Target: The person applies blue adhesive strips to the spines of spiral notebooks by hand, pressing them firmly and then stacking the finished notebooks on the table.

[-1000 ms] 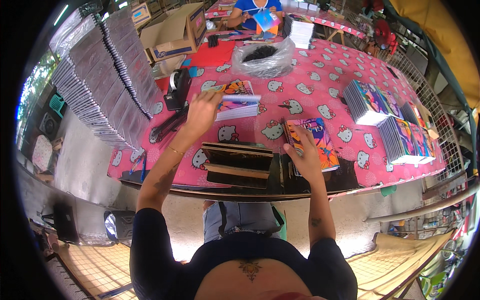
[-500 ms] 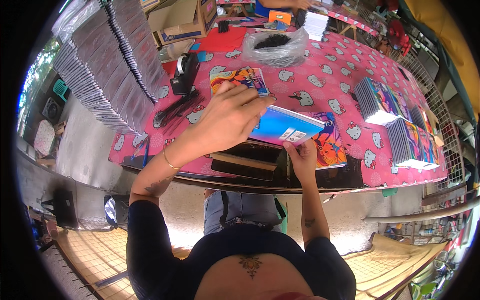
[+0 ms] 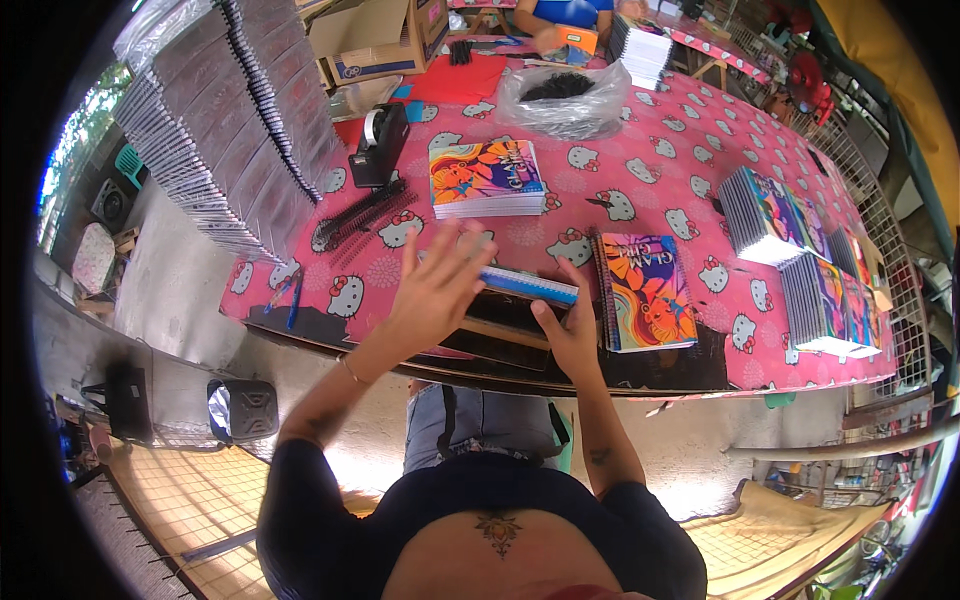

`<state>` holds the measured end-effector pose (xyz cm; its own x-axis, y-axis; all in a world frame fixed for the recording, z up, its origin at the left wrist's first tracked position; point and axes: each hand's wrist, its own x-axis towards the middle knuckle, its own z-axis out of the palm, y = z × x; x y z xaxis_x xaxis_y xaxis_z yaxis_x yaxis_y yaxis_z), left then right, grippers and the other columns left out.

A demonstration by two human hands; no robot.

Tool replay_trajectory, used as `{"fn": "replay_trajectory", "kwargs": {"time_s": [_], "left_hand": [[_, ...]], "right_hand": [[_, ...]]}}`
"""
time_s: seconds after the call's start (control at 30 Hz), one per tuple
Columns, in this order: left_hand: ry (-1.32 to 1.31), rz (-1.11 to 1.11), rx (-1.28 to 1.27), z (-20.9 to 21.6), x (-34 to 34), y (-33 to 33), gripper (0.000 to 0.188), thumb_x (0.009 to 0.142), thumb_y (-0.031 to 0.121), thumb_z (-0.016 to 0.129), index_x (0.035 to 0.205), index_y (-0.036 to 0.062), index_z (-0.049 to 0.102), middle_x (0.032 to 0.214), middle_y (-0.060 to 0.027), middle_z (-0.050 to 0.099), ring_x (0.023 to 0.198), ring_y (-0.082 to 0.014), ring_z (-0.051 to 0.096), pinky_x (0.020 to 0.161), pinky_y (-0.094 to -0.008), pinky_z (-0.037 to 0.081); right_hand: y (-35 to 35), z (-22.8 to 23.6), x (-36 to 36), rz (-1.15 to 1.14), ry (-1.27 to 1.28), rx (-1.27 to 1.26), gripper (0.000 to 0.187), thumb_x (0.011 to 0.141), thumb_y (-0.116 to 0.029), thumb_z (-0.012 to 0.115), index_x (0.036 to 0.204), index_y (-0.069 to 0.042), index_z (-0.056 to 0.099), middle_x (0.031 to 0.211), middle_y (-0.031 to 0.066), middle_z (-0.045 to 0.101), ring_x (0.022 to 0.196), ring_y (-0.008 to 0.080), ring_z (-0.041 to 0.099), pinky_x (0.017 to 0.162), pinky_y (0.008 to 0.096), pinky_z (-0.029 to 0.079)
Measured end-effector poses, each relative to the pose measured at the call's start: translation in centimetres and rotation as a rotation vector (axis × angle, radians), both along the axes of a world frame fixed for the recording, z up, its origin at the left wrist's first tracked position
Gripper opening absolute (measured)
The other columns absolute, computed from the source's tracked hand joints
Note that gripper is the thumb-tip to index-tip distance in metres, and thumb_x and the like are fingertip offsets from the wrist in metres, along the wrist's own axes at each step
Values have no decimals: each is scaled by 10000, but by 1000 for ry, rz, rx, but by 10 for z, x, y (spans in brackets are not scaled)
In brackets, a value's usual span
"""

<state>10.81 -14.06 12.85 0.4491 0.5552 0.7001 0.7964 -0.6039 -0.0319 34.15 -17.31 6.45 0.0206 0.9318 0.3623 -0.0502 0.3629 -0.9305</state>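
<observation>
A blue-covered notebook [image 3: 530, 285] stands nearly edge-on over the dark strip at the table's front edge, its hole-punched edge turned up. At its right end my right hand [image 3: 572, 335] grips it between thumb and fingers. My left hand [image 3: 437, 290], slightly blurred, lies at its left end with fingers spread; whether the palm touches it I cannot tell. Just beyond is a stack of unbound notebooks [image 3: 485, 178] with colourful covers. Right of my right hand, a spiral-bound notebook [image 3: 648, 292] with an orange and purple cover lies flat.
Loose black spiral coils [image 3: 360, 215] and a black tape dispenser [image 3: 380, 145] lie left. A plastic bag [image 3: 565, 100] of black coils sits farther back. Tall wrapped notebook piles [image 3: 220, 130] stand far left, notebook stacks [image 3: 765, 215] right. Across the table, a person in blue [image 3: 565, 15] handles an orange item.
The notebook has tipped from lying face up to nearly edge-on and come lower. My left hand has drawn back toward me and spread its fingers, uncovering the stack behind.
</observation>
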Motion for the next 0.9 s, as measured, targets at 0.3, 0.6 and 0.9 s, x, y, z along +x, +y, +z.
{"fn": "replay_trajectory", "kwargs": {"time_s": [0.3,0.6,0.9], "left_hand": [[-662,222,-669,-74,-48,72,427,1010,264,575,1343,-2,596,1127,-198,661,964,-276,637,801,-402,507],[-261,365,-37,-96,-92,159,176,952,125,599,1084,33,670,954,-173,638,915,-367,616,789,-466,508],[-772,-46,-402,-10,-32,10,170,955,88,652,1099,12,697,831,-96,673,686,-159,643,558,-317,484]], "right_hand": [[14,-8,15,-74,-94,-14,490,894,-188,769,1299,-8,560,1199,120,618,1114,181,581,976,316,454],[17,-4,33,-149,-131,44,600,875,-236,793,1348,-3,507,1233,142,590,1102,222,587,975,358,452],[32,76,-67,-187,-885,606,254,851,-202,736,1078,-89,711,1087,85,678,962,297,645,852,424,495]]}}
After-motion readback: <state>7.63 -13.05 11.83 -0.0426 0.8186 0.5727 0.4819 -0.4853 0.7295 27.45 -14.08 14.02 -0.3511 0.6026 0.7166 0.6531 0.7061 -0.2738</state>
